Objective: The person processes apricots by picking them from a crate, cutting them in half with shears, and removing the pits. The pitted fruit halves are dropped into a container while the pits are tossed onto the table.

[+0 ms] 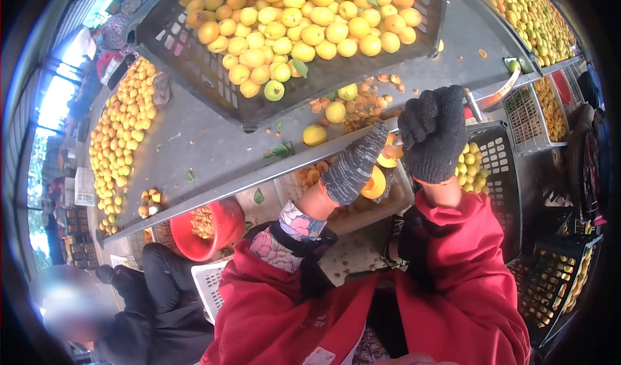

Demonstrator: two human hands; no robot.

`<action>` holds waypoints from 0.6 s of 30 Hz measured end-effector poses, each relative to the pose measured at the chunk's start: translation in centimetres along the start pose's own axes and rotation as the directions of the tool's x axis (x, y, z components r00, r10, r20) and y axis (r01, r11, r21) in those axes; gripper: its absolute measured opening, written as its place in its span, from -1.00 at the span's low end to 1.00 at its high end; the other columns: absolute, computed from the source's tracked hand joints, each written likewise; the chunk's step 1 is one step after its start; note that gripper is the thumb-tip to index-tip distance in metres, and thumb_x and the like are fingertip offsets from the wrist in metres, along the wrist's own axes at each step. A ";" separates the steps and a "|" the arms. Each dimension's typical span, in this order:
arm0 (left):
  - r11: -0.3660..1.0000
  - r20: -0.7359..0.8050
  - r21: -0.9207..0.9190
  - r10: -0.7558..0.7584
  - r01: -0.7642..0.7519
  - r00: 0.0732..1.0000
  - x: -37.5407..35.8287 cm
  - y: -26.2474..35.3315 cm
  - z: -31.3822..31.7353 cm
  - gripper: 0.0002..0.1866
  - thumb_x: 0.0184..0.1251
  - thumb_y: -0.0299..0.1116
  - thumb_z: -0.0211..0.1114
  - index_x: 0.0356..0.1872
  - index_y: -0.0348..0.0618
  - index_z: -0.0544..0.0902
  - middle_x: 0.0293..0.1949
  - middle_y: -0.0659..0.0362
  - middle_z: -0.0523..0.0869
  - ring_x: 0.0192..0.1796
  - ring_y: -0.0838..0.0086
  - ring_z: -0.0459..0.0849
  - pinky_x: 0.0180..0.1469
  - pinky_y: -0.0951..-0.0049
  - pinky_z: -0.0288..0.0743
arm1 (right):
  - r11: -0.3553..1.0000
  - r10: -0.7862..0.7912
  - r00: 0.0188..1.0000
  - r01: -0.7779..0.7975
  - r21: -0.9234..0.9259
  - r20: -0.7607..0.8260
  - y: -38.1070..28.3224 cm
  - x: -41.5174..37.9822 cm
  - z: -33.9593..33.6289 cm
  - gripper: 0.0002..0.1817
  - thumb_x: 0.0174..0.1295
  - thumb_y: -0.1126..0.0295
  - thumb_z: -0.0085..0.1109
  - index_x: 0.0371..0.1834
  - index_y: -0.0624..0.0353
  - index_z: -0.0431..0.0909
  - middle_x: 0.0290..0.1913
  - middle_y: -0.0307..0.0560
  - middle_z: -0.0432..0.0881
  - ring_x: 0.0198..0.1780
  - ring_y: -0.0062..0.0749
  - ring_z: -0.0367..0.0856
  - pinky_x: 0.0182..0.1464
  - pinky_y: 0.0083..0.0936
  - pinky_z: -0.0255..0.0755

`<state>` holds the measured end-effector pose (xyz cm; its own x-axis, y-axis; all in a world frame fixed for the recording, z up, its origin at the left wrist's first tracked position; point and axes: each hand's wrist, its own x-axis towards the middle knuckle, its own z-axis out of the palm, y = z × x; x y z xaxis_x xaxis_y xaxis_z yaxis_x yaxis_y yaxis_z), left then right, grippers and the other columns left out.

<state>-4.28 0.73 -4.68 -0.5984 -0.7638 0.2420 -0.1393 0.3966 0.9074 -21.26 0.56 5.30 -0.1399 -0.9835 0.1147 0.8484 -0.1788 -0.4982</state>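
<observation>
My left hand [354, 165], in a grey knitted glove, is closed around a cut yellow-orange peach [389, 153], partly hidden by the fingers. Just below, a peach half [374, 183] shows its orange inside. My right hand [432, 134], in a dark glove, makes a fist beside it; a thin metal tool [398, 142] shows at its left side, mostly hidden. Beyond the fist, a curved blade [499, 93] lies by the table edge, next to a red piece. Under my hands stands a pale tub [396, 203] with cut fruit.
A large dark crate [226, 99] of yellow fruit lies tipped on the metal table [194, 138]. Pits and scraps [369, 109] lie near the edge. Below are a red bucket [223, 229] and a black crate [501, 171]. At lower left sits another person [149, 313].
</observation>
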 end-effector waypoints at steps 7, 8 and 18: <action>0.806 -0.025 0.526 0.333 -0.271 0.943 0.4 2.0 -0.4 -0.33 0.30 -0.52 0.22 0.44 -0.39 0.26 0.21 -0.16 0.54 0.19 -0.01 0.59 0.28 0.13 0.45 | 0.975 0.081 0.997 -0.083 -0.208 -0.021 0.5 -0.4 0.1 -0.57 0.56 0.12 -0.14 -0.53 -0.02 0.21 -0.64 -0.36 0.09 -0.66 -0.59 0.07 -0.63 -0.64 -0.03; 0.763 -0.024 0.583 0.361 -0.281 0.932 0.3 2.0 -0.4 -0.32 0.30 -0.52 0.26 0.44 -0.39 0.26 0.16 -0.13 0.58 0.15 0.03 0.61 0.25 0.14 0.48 | 0.966 0.097 0.995 -0.104 -0.237 -0.039 0.6 -0.3 0.2 -0.55 0.57 0.10 -0.15 -0.55 -0.03 0.20 -0.66 -0.35 0.07 -0.68 -0.58 0.07 -0.63 -0.61 -0.05; 0.750 -0.053 0.572 0.438 -0.332 0.897 2.2 4.3 -0.1 -0.64 0.50 -0.25 0.15 0.19 -0.20 0.47 -0.10 0.01 0.65 -0.11 0.25 0.68 -0.07 0.31 0.62 | 0.963 0.235 0.962 -0.249 0.098 0.138 0.6 0.2 -0.7 -0.51 0.56 0.02 -0.13 -0.57 -0.01 0.23 -0.68 -0.36 0.09 -0.68 -0.56 0.06 -0.61 -0.56 -0.03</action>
<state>-6.10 0.68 -0.15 -0.5566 -0.5385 0.6327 -0.3569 0.8426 0.4032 -21.11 0.22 4.42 0.1350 -0.9845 0.1116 0.9024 0.0756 -0.4242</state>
